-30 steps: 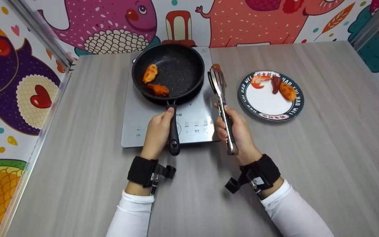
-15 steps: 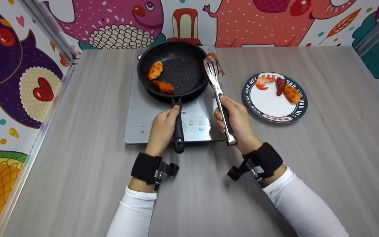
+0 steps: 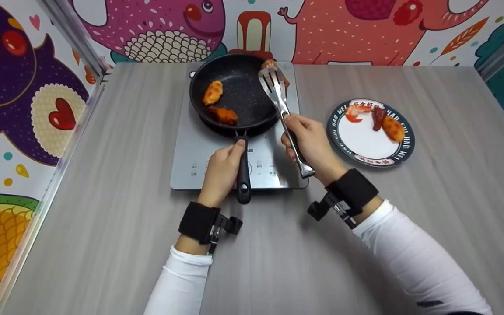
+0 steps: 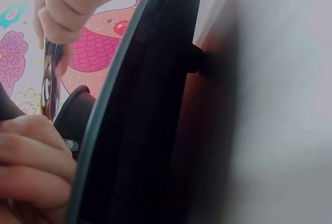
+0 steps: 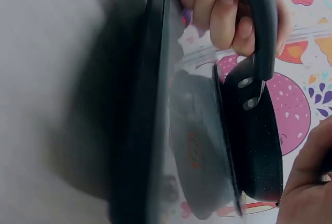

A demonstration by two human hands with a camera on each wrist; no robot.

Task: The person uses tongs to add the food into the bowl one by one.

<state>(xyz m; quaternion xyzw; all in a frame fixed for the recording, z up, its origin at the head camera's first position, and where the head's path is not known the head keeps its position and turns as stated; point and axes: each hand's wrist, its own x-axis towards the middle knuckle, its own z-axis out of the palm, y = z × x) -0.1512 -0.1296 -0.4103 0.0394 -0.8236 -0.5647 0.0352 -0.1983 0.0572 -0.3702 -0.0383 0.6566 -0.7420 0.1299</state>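
My left hand (image 3: pixel 222 170) grips the black handle (image 3: pixel 243 179) of a frying pan (image 3: pixel 245 94) on an induction cooktop (image 3: pixel 190 153). Two food pieces lie at the pan's left side: a golden one (image 3: pixel 213 92) and a darker orange-brown one (image 3: pixel 224 115). Metal tongs (image 3: pixel 279 103) are in my right hand (image 3: pixel 309 140). Their heads are over the pan's right rim, with a reddish-brown food piece (image 3: pixel 268 64) between them, mostly hidden by the upper head. In the right wrist view, curled left fingers (image 5: pixel 223 22) wrap the handle; part of my right hand (image 5: pixel 308 177) shows at lower right.
A dark-rimmed plate (image 3: pixel 357 142) stands right of the cooktop, holding a shrimp (image 3: pixel 355 114), a dark red-brown piece (image 3: pixel 378 119) and a golden piece (image 3: pixel 393 129). Cartoon-printed walls (image 3: pixel 361 35) border the wooden-look table (image 3: pixel 444 153) at the back and left.
My right hand has carried the tongs and their food piece forward and left, from beside the pan to over its right rim. The left hand keeps its grip on the handle.
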